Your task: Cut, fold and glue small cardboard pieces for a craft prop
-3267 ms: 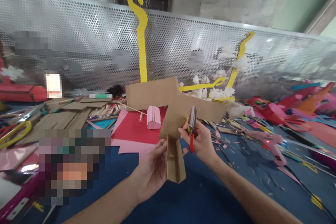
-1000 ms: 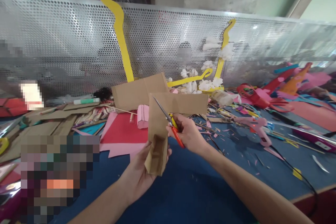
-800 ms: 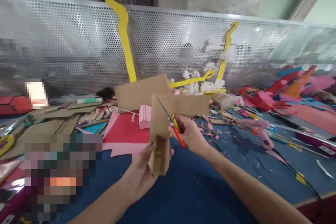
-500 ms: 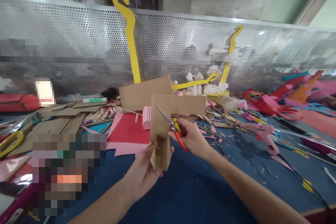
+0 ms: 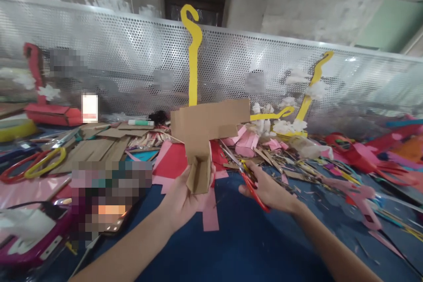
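Observation:
My left hand [image 5: 178, 200] grips the lower end of a piece of brown cardboard [image 5: 197, 143], with a wide top and a narrow stem. The stem's near end is folded into a small open channel facing me. In my right hand [image 5: 272, 191] is a pair of scissors [image 5: 253, 187] with red and yellow handles. Its blades point up and left, to the right of the cardboard and apart from it. Red paper [image 5: 172, 161] and pink paper [image 5: 210, 220] lie beneath and behind the cardboard. Beyond the cardboard, a yellow hook-topped strip [image 5: 193, 70] stands upright.
A pink glue gun [image 5: 361, 200] lies at right among paper scraps. Left are cardboard sheets [image 5: 95, 154], more scissors [image 5: 46, 165] and a purple case [image 5: 36, 238]. A perforated metal panel [image 5: 224, 61] runs along the back. Blue cloth [image 5: 238, 246] covers the table.
The scissors have moved away from the cardboard to the right. The cardboard has tipped, so its folded channel faces me more. My view has turned left.

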Available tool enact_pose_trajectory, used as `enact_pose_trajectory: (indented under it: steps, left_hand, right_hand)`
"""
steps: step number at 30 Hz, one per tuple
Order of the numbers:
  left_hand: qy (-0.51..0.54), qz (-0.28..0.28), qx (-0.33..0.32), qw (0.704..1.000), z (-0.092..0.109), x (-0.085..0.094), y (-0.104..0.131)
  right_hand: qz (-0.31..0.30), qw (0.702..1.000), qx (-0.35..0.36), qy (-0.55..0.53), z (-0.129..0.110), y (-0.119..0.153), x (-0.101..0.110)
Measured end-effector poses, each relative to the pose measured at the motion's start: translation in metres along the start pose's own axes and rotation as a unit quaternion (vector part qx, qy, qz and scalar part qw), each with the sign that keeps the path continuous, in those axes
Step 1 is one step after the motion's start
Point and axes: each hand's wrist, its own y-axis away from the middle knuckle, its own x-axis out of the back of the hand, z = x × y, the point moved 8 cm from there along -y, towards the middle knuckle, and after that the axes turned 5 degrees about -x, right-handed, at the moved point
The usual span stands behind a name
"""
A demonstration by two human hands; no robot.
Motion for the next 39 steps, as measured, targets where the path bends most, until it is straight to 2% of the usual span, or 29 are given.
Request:
enact_pose_trajectory:
  steps: [7,11,19,28,39]
  left_hand:
    - [0.008,-0.023,0.036,0.999,-0.006,-0.003,0.005]
    - [-0.015,-0.030,0.032,0.999,-0.008,-0.005,0.008]
    - [-0.046,-0.058,0.071,0.995,-0.016,-0.003,0.012]
    - [-0.047,-0.045,0.114,0.991,-0.023,-0.003,0.012]
    - [-0.057,-0.055,0.101,0.992,-0.021,-0.004,0.012]
  right_hand:
    - [-0.027,0.998,0.030,-0.037,-0.009,0.002,-0.012]
    - [-0.035,0.998,0.035,-0.031,-0.015,0.003,-0.012]
    - [-0.059,0.997,0.046,-0.010,-0.031,0.006,-0.012]
    - [-0.080,0.996,0.040,0.002,-0.018,0.003,-0.011]
    - [-0.093,0.995,0.031,-0.008,-0.018,0.003,-0.009]
